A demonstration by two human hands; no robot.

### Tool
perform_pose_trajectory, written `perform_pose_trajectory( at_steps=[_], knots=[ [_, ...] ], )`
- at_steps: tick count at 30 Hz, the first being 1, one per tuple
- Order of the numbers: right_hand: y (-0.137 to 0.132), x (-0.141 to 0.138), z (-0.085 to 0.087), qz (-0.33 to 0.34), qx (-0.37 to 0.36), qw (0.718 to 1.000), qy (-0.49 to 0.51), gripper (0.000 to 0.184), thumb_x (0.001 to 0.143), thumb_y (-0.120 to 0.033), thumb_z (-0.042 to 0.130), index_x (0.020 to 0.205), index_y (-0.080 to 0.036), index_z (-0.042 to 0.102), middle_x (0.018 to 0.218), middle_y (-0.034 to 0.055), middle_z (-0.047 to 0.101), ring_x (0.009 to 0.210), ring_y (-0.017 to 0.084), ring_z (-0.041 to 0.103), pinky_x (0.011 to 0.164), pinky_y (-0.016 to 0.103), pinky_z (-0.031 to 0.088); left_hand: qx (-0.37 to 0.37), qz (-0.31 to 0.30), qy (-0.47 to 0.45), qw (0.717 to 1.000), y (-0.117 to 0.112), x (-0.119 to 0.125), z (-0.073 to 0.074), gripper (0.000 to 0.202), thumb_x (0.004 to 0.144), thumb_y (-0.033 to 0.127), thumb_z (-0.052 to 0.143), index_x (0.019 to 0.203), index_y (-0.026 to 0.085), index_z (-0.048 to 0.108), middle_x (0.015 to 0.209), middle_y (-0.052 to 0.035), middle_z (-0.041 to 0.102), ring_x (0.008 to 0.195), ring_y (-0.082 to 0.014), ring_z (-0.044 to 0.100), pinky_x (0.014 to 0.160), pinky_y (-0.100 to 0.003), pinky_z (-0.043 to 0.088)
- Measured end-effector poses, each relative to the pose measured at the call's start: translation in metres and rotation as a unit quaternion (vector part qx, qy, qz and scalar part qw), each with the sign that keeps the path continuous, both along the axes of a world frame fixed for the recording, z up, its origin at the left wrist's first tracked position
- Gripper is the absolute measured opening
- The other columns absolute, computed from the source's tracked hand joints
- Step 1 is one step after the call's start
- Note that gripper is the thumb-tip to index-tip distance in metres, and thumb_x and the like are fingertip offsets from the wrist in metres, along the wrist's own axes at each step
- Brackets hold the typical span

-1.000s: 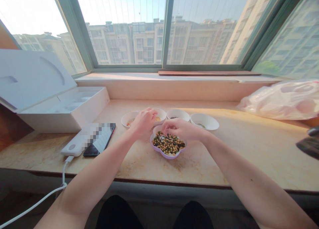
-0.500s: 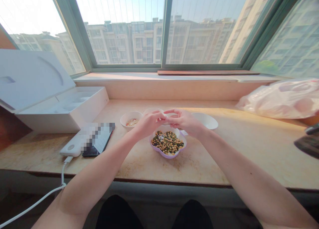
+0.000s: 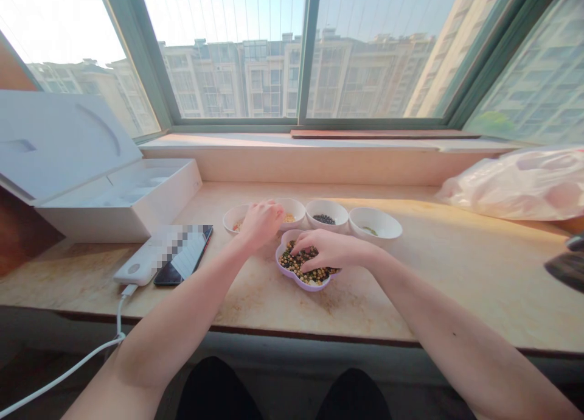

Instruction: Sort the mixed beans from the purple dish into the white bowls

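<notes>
A lilac flower-shaped bowl full of mixed yellow, green and dark beans sits on the stone sill in front of me. My right hand rests in it, fingers curled down among the beans. My left hand hovers closed over the gap between two small white bowls, one at the far left and one holding yellow bits. A third white bowl holds dark beans. A fourth holds a few green ones.
An open white box with its lid up stands at the left. A white power bank with a cable and a dark phone lie beside it. A plastic bag lies at the right, a dark object at the right edge.
Both hands met above the white bowls half a second ago. Since then my right hand has dropped into the lilac bowl and my left has moved back over the left white bowls.
</notes>
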State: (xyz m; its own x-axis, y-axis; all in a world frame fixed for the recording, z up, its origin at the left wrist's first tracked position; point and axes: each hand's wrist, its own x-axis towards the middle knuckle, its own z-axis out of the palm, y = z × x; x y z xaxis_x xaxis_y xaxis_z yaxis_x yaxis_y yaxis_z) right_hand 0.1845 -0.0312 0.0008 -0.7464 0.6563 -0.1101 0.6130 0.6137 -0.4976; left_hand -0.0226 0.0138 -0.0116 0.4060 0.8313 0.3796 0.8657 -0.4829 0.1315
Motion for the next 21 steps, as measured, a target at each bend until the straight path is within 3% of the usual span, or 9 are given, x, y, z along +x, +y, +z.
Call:
perform_pose_trajectory(
  at_steps=[6,12,21],
  knots=[
    [0.0013,0.0004,-0.0016,-0.028,-0.017,0.999,0.001,0.022,0.082,-0.019,0.071,0.100,-0.018,0.084,0.099,0.0056,0.081,0.087,0.024,0.070,0.071,0.031,0.050,0.002,0.000,0.000,1.000,-0.0040,0.0027,0.0025,0.033,0.103,0.023,0.044,0.094,0.017,0.076,0.105,-0.0099,0.075,0.094,-0.0243,0.068,0.084,-0.036,0.045],
    [0.0030,0.0013,-0.0026,-0.051,-0.040,0.998,0.027,0.026,0.078,-0.011,0.067,0.094,-0.022,0.084,0.097,0.0021,0.082,0.088,0.022,0.074,0.081,0.030,0.053,-0.008,-0.004,-0.023,1.000,-0.0063,0.0040,0.0039,0.030,0.101,0.022,0.048,0.093,0.018,0.077,0.103,-0.0084,0.075,0.091,-0.0234,0.067,0.082,-0.035,0.045],
    [0.0089,0.0082,-0.0070,-0.065,-0.039,0.992,0.104,0.021,0.084,-0.019,0.064,0.093,-0.021,0.082,0.099,0.0036,0.082,0.095,0.022,0.074,0.087,0.030,0.055,-0.024,-0.037,-0.082,0.996,-0.0047,0.0046,-0.0020,0.028,0.100,0.023,0.052,0.099,0.020,0.079,0.105,-0.0080,0.075,0.094,-0.0225,0.069,0.086,-0.034,0.050]
  ],
)
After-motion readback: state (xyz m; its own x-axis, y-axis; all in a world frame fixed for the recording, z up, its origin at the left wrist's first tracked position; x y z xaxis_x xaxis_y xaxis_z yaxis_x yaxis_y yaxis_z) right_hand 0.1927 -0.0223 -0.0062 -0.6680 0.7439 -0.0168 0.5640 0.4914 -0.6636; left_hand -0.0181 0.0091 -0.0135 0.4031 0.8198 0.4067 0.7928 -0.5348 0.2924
